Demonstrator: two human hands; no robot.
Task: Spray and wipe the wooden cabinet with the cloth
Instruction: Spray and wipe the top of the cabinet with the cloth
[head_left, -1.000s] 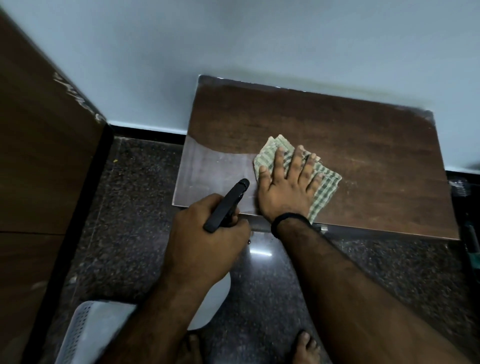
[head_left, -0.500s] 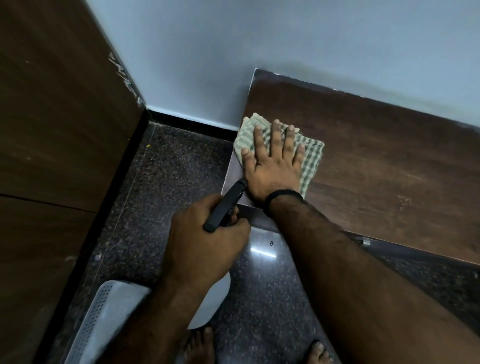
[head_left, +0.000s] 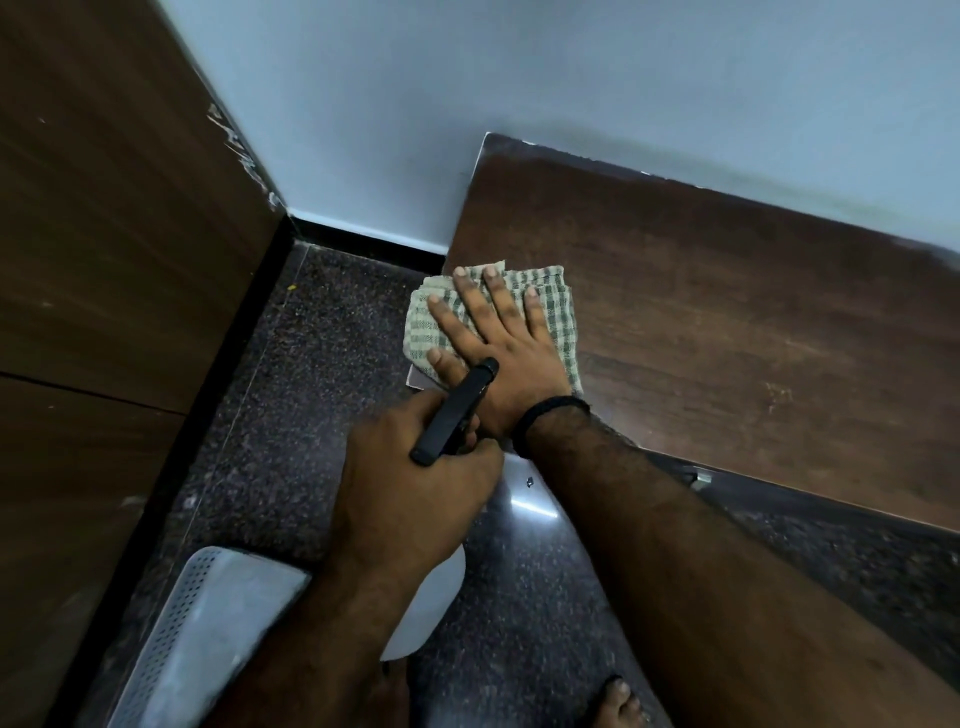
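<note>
Right hand (head_left: 498, 353), fingers spread flat, presses the checked cloth (head_left: 558, 322) onto the cabinet (head_left: 727, 322) top's near-left corner to wipe its edge; left hand (head_left: 410, 483) grips the spray bottle (head_left: 454, 410), nozzle kept aimed for respraying

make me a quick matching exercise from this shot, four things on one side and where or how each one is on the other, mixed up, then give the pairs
Things:
1. cloth
2. spray bottle
3. perforated grey object
4. wristband

Places or states:
A. on the floor, lower left
B. gripped in the left hand
C. around the right wrist
D. pressed flat under the right hand at the left end of the cabinet top

Pairs: 1-D, 2-B, 3-A, 4-C
</note>
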